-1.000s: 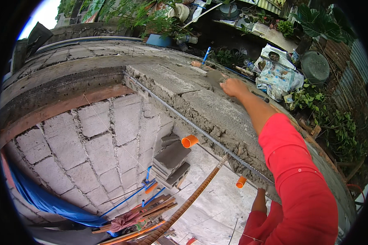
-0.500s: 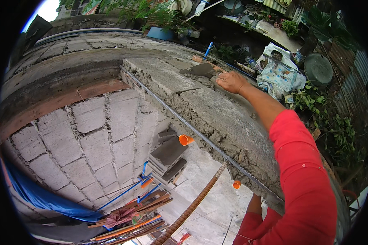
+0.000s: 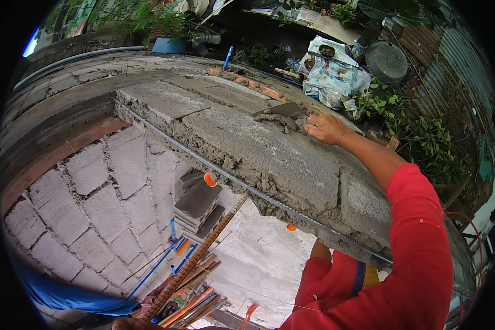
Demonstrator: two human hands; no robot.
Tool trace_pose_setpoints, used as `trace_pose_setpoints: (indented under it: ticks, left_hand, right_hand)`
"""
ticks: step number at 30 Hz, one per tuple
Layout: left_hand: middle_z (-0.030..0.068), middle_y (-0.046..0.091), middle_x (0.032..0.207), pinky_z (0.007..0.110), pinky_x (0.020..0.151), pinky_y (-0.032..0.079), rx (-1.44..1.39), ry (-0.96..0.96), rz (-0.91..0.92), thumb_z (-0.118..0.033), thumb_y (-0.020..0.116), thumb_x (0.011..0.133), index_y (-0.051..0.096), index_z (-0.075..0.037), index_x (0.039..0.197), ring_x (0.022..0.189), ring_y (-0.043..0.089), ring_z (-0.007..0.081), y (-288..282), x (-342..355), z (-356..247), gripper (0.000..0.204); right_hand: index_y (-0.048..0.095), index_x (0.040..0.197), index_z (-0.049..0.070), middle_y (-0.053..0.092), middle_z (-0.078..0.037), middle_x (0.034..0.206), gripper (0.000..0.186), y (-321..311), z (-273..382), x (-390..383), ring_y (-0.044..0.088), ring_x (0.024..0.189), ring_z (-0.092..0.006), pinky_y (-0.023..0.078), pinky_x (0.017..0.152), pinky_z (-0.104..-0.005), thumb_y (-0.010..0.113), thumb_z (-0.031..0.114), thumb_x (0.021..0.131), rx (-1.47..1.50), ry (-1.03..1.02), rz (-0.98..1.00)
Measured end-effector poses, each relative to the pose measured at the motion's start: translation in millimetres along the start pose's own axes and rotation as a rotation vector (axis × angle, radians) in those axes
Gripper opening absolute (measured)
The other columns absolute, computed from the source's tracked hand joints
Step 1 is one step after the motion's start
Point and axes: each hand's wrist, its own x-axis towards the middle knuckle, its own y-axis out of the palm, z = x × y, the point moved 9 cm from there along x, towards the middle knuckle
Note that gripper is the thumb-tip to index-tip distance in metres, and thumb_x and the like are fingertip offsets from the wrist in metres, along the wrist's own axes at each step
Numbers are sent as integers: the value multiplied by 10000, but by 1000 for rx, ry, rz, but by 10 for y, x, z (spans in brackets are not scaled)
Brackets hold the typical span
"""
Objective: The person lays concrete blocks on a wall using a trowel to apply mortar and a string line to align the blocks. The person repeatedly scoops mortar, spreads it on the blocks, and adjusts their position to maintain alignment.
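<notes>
Mortar spreading on the block wall (image 3: 264, 147) appears in hand.
Right hand (image 3: 325, 129) is curled around the trowel's (image 3: 280, 109) hidden handle; blade lies at the mortar (image 3: 286, 124), near the timber strip (image 3: 247, 82). Left hand is out of sight, grip undetermined. The next stroke likely calls for a low, steady blade.

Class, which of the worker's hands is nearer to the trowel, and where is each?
Right. The right hand holds the trowel, fingers closed at its right-hand end; the left hand cannot be made out in this view.
</notes>
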Motion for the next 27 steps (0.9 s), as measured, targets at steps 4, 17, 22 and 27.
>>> trace_pose_setpoints:
  ticks: [4, 17, 22, 27]
  left_hand:
    - [-41, 379, 694, 318, 583, 341, 25, -9, 24, -488, 482, 1087, 632, -115, 995, 579, 332, 136, 11, 61, 37, 412]
    - [-29, 402, 658, 319, 564, 354, 68, -43, -4, -525, 529, 1048, 633, -109, 909, 560, 337, 134, -136, 69, -52, 450]
    - [-27, 372, 616, 301, 546, 271, 17, 65, -214, -364, 591, 1012, 535, -89, 792, 543, 304, 125, -169, -19, -63, 356]
    - [-29, 361, 616, 298, 557, 260, -21, 37, -211, -449, 614, 1010, 542, -110, 800, 546, 301, 121, -147, 1, -23, 405]
  right_hand:
    - [726, 1263, 79, 749, -237, 1039, 590, -122, -134, -509, 705, 996, -427, 544, 924, -533, 566, 568, 974, -44, 76, 88]
    - [710, 1059, 23, 709, -249, 937, 487, -584, -187, -1706, 689, 938, -444, 537, 837, -528, 567, 486, 1004, -74, 167, 188]
    - [737, 1165, 36, 729, -272, 1014, 515, -761, -241, -2255, 703, 980, -424, 541, 902, -511, 549, 487, 1002, -104, 290, 211]
    - [739, 1193, 66, 743, -219, 1107, 504, -1016, -235, -2800, 700, 1054, -415, 545, 943, -510, 557, 495, 1000, -102, 405, 197]
